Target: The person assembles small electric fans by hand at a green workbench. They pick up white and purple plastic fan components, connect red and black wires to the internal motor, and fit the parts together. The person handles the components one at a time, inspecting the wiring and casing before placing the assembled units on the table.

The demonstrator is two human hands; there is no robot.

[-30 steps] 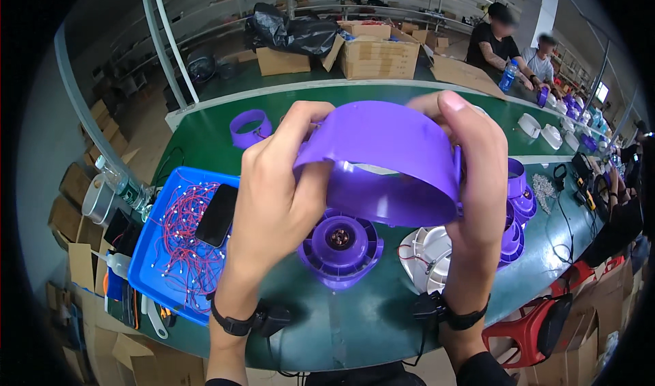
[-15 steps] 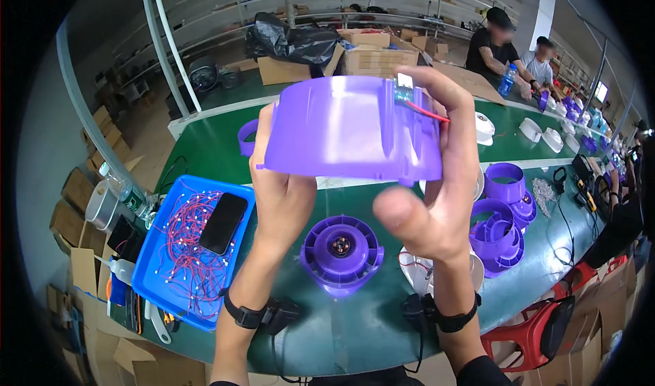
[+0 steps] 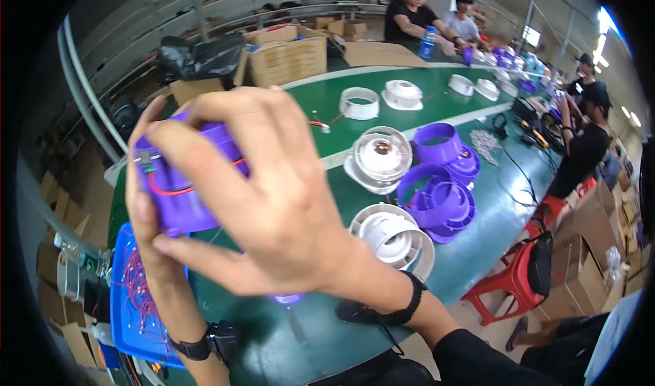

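Both of my hands are raised at the left around a curved purple plastic housing point(image 3: 183, 212). My left hand point(image 3: 158, 260) grips it from behind and below, partly hidden by the housing. In front, my right hand point(image 3: 276, 202) reaches across it, fingers bent over the top and thumb at the lower edge. A small green circuit board point(image 3: 147, 159) sits at the housing's left end, with a red wire point(image 3: 170, 191) running from it under my right fingers. Beneath my right hand, only the edge of a purple part point(image 3: 286, 299) on the table shows.
A blue tray point(image 3: 121, 304) of red wires stands at the left. Right of my hands are white housings point(image 3: 382, 157), purple rings with bases point(image 3: 431, 195), a pile of small metal parts point(image 3: 484, 144) and cables. A red stool point(image 3: 505, 290) stands beyond the table edge. Several people work further off.
My view has swung right, so the table's things sit further left. My right hand has moved from the housing's right end across its front. The housing has turned, its circuit board now at the left.
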